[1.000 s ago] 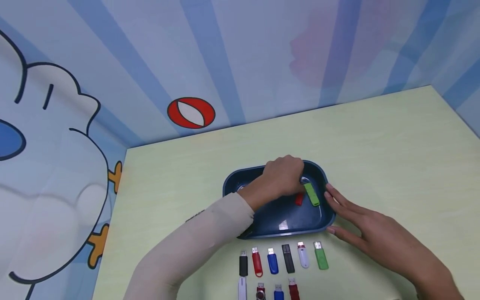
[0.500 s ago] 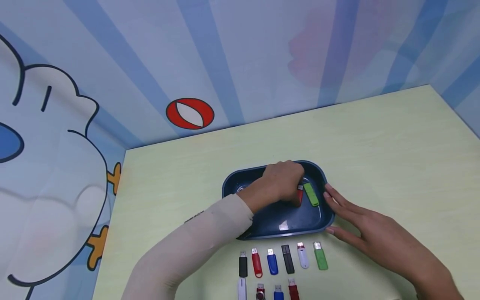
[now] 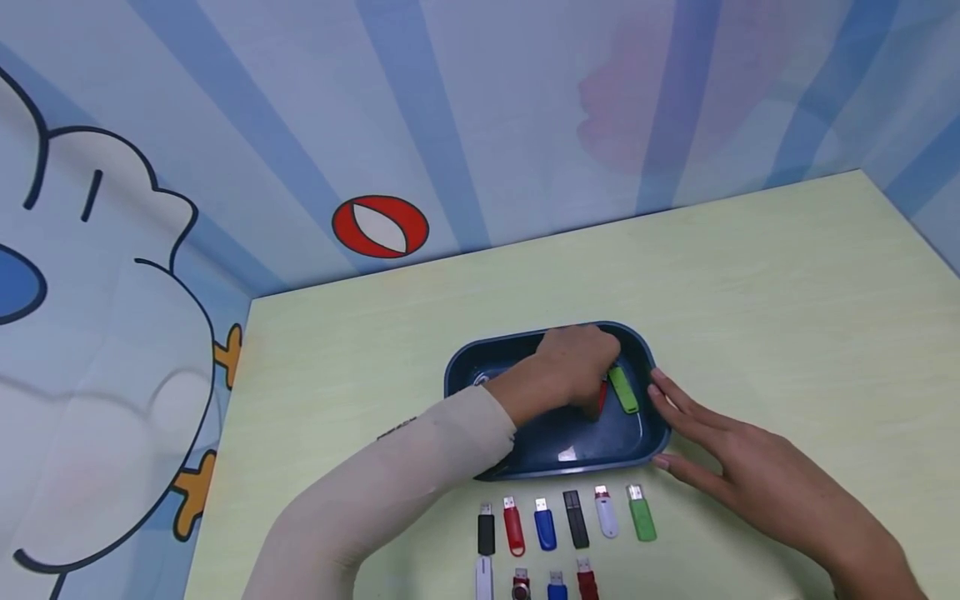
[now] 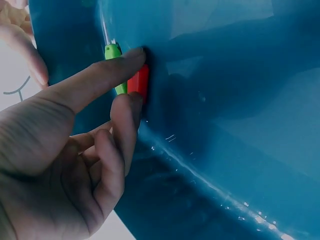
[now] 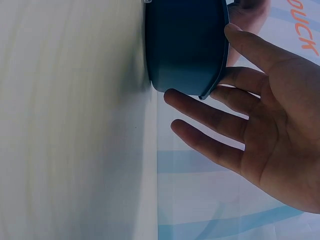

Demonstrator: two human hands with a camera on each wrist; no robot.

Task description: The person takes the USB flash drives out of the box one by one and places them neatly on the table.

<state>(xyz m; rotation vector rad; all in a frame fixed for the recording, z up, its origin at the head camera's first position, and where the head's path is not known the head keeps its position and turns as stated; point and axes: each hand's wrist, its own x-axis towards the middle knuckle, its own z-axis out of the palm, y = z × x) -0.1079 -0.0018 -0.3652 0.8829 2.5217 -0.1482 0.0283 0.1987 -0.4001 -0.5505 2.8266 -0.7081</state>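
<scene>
Inside a dark blue tray (image 3: 540,446), my left hand (image 3: 573,362) reaches down at the right end. The left wrist view shows its thumb and forefinger pinching a red USB stick (image 4: 138,82) by its two ends. Right beside it a green USB stick (image 4: 112,52) lies on the tray floor, partly behind the thumb. My right hand (image 3: 738,467) rests against the tray's right end from outside. Its fingers are spread, with the thumb at the rim (image 5: 229,45) in the right wrist view.
In front of the tray, several USB sticks lie in rows on the pale table (image 3: 787,292), among them a black one (image 3: 487,529), a blue one (image 3: 545,525) and another green one (image 3: 642,512). A printed wall (image 3: 525,125) rises behind the table.
My left hand has shifted slightly right towards the green stick. The red stick has turned a little, and its metal plug, visible half a second ago, is now covered. My right hand stays put.
</scene>
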